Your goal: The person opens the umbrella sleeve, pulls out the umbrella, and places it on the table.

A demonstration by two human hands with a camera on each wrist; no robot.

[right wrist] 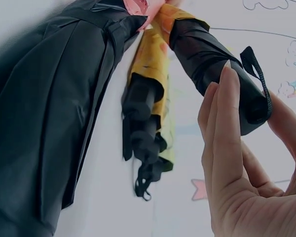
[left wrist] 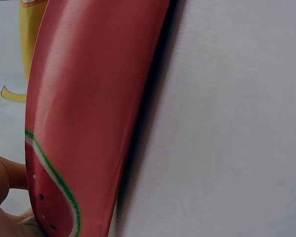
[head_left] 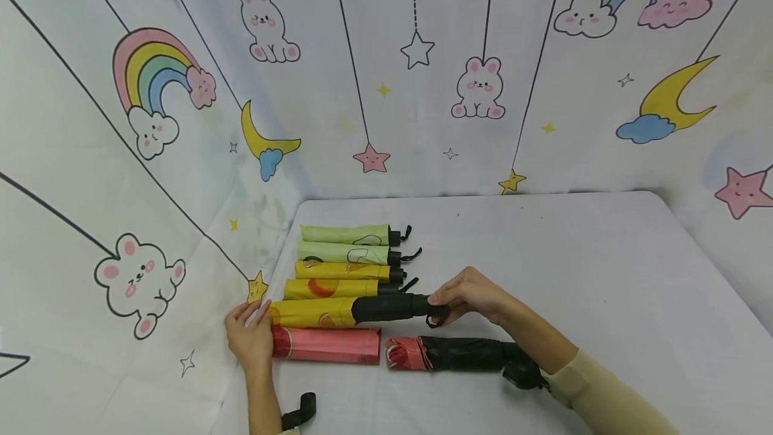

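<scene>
The right hand point(head_left: 474, 294) grasps the plain black handle end of a folded umbrella of black fabric point(head_left: 389, 307), with fingers and thumb on two sides of it. The left part of this umbrella is inside a long yellow cloth sleeve with printed oranges point(head_left: 311, 313), which lies along the near side of the row. The left hand point(head_left: 250, 337) is at the sleeve's far left end; whether this grip pinches the cloth or only touches it, I cannot tell.

The step seems to be moving the umbrella along the sleeve. To do it well, the handle should stay in one straight line with the sleeve, the left end should be steadied, and the folds should lie tight, so that the sleeve's mouth does not catch them. The short black strap point(right wrist: 262, 81) should hang free.

Just behind lie a pair of yellow wrapped umbrellas point(head_left: 332, 288) and a pair of pale-green wrapped umbrellas point(head_left: 344, 234); pushing sideways may disturb them. In front, a flat red watermelon-print sleeve point(head_left: 332, 346) and a folded red-and-black umbrella point(head_left: 461, 354) lie on the white surface point(head_left: 543, 274), limiting the room for the right forearm.
</scene>
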